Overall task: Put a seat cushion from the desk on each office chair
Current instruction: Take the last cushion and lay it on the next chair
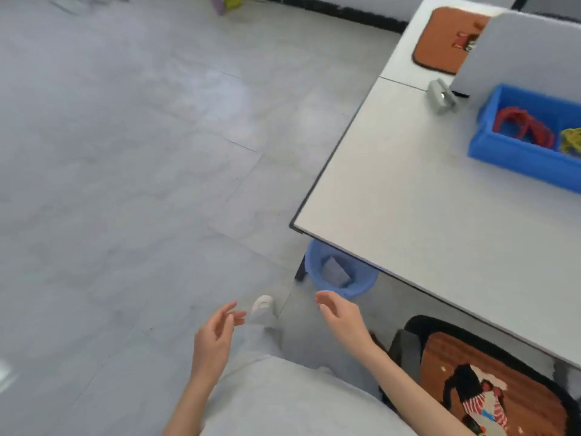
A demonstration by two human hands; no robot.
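**Brown cushion on chair, second one on desk, both hands free**

Brown seat cushion [490,385] with a dark border and a cartoon figure lies flat on the office chair [408,350] at lower right. Chair is tucked partly under the near edge of the desk [408,221]; only the seat and one grey armrest show. Cushion's far side is cut off by the desk edge and the frame.

Second brown cushion [446,39] lies flat on the far section of the desk, top right, partly hidden behind a grey divider panel [522,55]. Dark border, some small pattern near the panel, too blurred to read.

Left hand [213,338] is in mid-air at bottom centre, fingers loosely spread and slightly curled, holding nothing. Right hand [339,313] is also in mid-air, fingers extended forward, relaxed, holding nothing. The two hands are apart, neither touching the chair, the desk or either cushion. Right forearm crosses just beside the chair's armrest.

Blue tray [490,146] sits on the desk beside the divider, with red [522,124] and yellow-green [570,141] items inside, shapes unclear. Small grey bracket [440,96] sits at the foot of the divider, near the seam between desk sections.

Blue bin [341,272] stands on the floor, partly under the desk corner, something pale inside. Grey tiled floor [125,152] fills the left. Person's grey trouser leg and a light shoe [262,306] show between the hands. Whole frame is motion-blurred.
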